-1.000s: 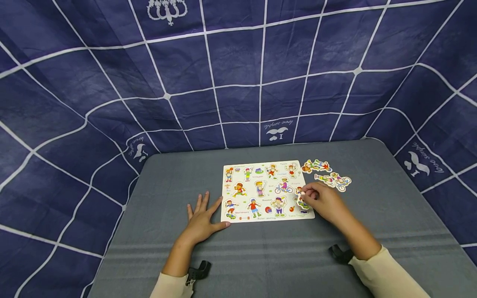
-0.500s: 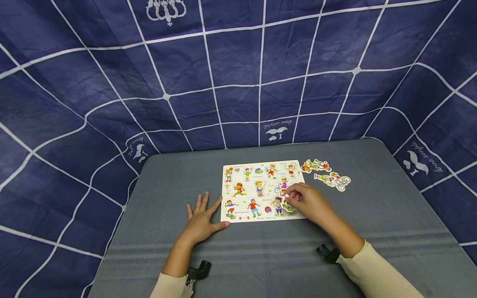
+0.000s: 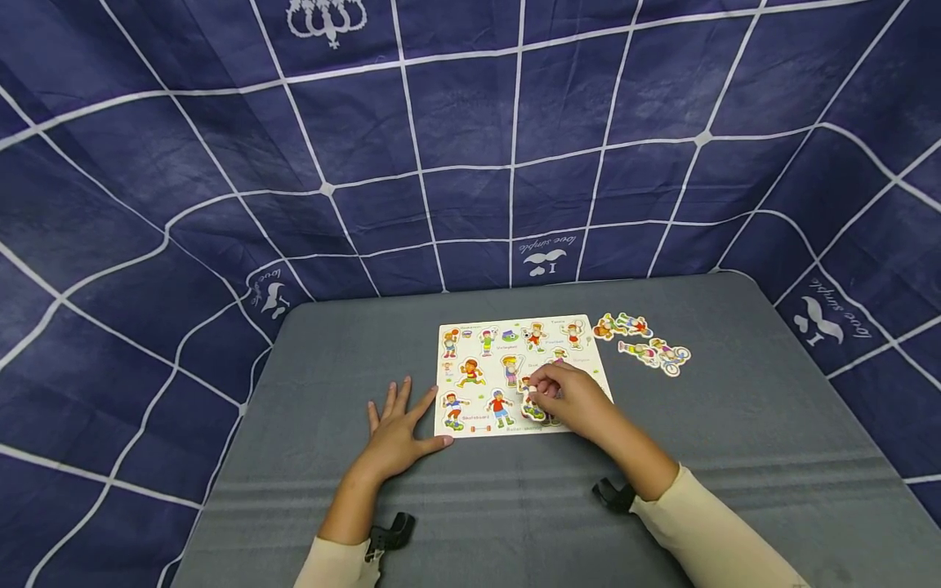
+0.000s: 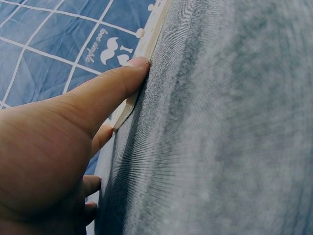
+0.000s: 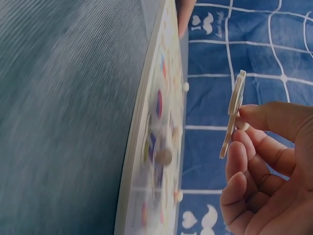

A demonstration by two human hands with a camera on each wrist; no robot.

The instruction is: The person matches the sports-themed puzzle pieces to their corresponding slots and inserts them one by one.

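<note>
A white wooden puzzle board point(image 3: 503, 321) with printed sports figures lies on the table. My left hand point(image 3: 399, 441) rests at its left side, fingers spread. In the left wrist view the thumb point(image 4: 115, 90) touches the board's edge near a corner. Over the lower middle of the board, my right hand point(image 3: 577, 400) pinches a figure-shaped puzzle piece point(image 3: 532, 406). The right wrist view shows this piece point(image 5: 234, 110) edge-on, apart from the board, its small knob between thumb and fingers. Knobbed pieces sit on the board; the right hand hides its lower right part.
Several loose puzzle pieces lie right of the board, some at the back point(image 3: 634, 325) and a bicycle piece point(image 3: 671, 357) with another nearer. Grey cloth covers the table point(image 3: 507, 514). A blue curtain point(image 3: 470, 204) with white lines rises behind and at both sides.
My right hand has carried the pinched puzzle piece leftward across the board, from its right edge to the lower middle. The left hand has stayed in place.
</note>
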